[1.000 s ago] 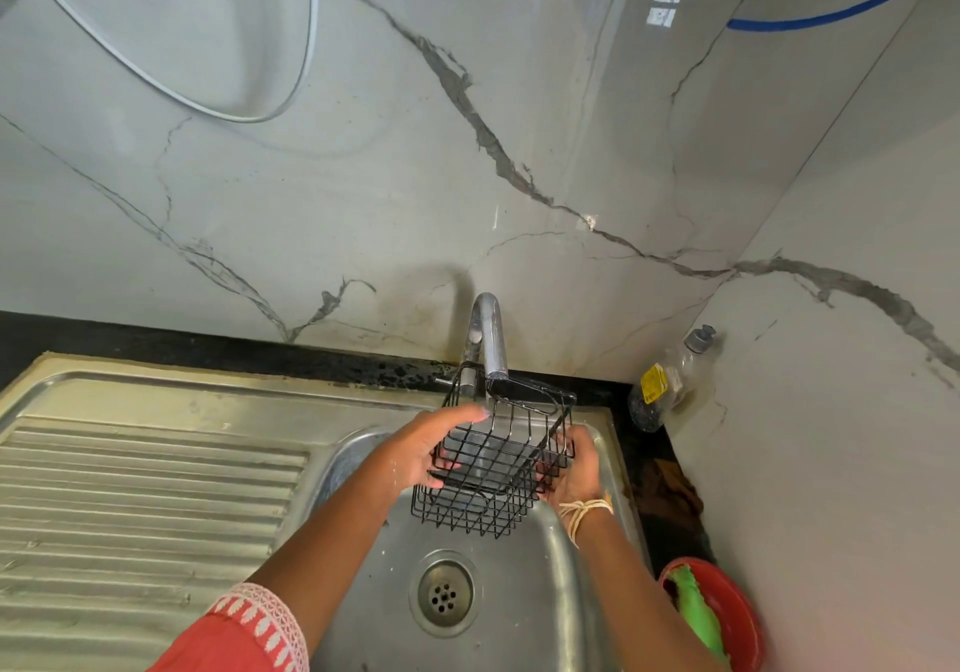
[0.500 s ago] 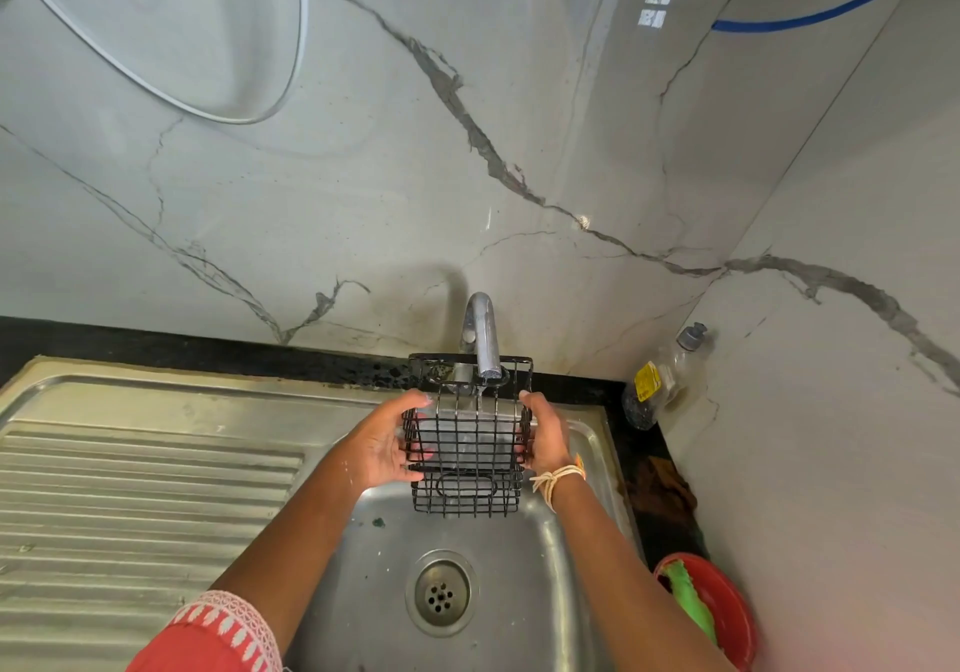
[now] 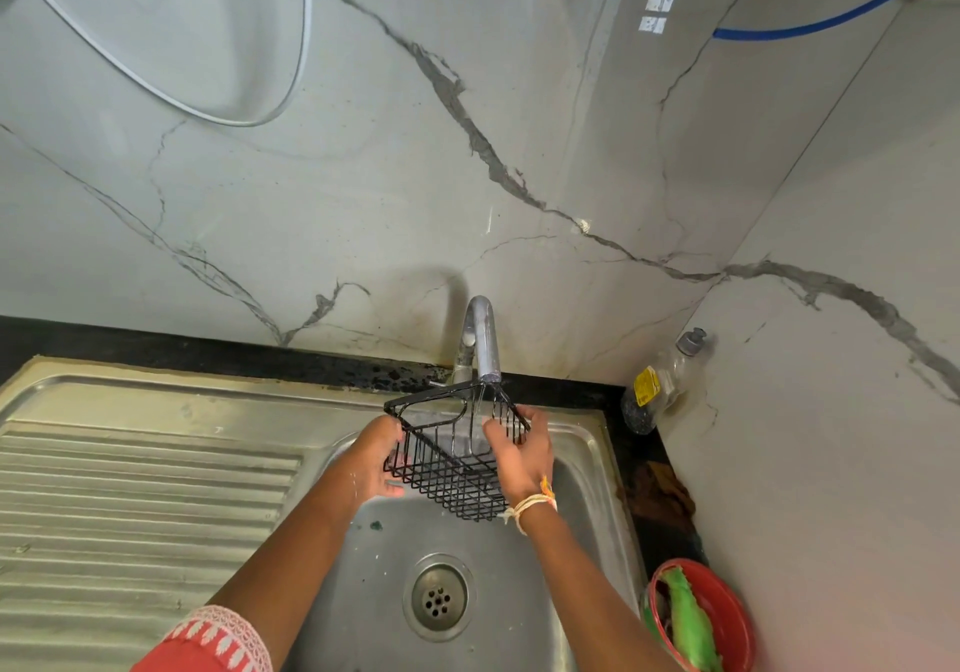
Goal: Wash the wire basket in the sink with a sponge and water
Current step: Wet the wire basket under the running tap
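A black wire basket (image 3: 452, 458) hangs tilted over the steel sink (image 3: 374, 557), right under the spout of the metal tap (image 3: 483, 339). Water runs from the spout into the basket. My left hand (image 3: 376, 458) holds the basket's left side, fingers curled under its wires. My right hand (image 3: 522, 450) grips the right side, thumb inside the rim. No sponge is in sight.
The drain (image 3: 440, 597) lies in the sink floor below the basket. A ribbed draining board (image 3: 135, 505) spreads to the left. A clear bottle with a yellow label (image 3: 657, 385) stands in the corner. A red bowl holding something green (image 3: 701, 619) sits at the lower right.
The basket has been turned between my hands from near upright to tilted, with its far right corner under the spout. Both hands have kept hold of it.
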The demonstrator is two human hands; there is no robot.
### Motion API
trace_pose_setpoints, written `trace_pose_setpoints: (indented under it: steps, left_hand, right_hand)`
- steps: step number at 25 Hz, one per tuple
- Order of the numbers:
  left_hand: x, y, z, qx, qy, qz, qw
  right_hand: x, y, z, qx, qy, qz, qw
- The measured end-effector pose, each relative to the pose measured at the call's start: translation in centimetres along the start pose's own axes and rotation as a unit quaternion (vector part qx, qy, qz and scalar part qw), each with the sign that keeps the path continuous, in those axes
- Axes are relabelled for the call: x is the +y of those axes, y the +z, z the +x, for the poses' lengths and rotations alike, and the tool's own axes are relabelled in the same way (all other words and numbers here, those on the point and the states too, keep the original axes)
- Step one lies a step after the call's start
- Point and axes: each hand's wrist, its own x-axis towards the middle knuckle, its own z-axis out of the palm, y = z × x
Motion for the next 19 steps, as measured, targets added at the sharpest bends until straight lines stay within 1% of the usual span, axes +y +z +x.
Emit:
trace_pose_setpoints:
  steps: [2, 5, 7, 10, 12, 15, 19]
  left_hand:
    - [-0.4, -0.1, 0.5, 0.025, 0.006, 0.013, 1.000]
    - [-0.6, 0.3, -0.3, 0.058, -0.001, 0.075, 0.995]
    - [0.0, 0.8, -1.4, 0.061, 0.014, 0.130, 0.990]
    - [0.7, 1.7, -2.0, 0.032, 0.047, 0.193, 0.980]
    - [1.0, 2.2, -2.0, 0.021, 0.065, 0.194, 0.979]
    - [0.9, 2.7, -1.8, 0.024, 0.059, 0.188, 0.980]
    - [1.2, 3.3, -2.0, 0.012, 0.076, 0.185, 0.980]
  right_hand:
    - [0.4, 0.3, -0.6, 0.003, -0.007, -0.026, 1.000]
    - [0.8, 0.9, -1.3, 0.020, -0.014, -0.074, 0.997]
    - [1.0, 1.2, -1.6, 0.030, -0.017, -0.097, 0.995]
    - [1.2, 0.9, -1.8, 0.055, -0.012, -0.098, 0.994]
    - [1.4, 0.3, -1.5, 0.070, -0.006, -0.088, 0.994]
    - [1.6, -0.5, -1.2, 0.081, -0.006, -0.082, 0.993]
    - [0.9, 0.0, -1.1, 0.069, 0.007, -0.111, 0.991]
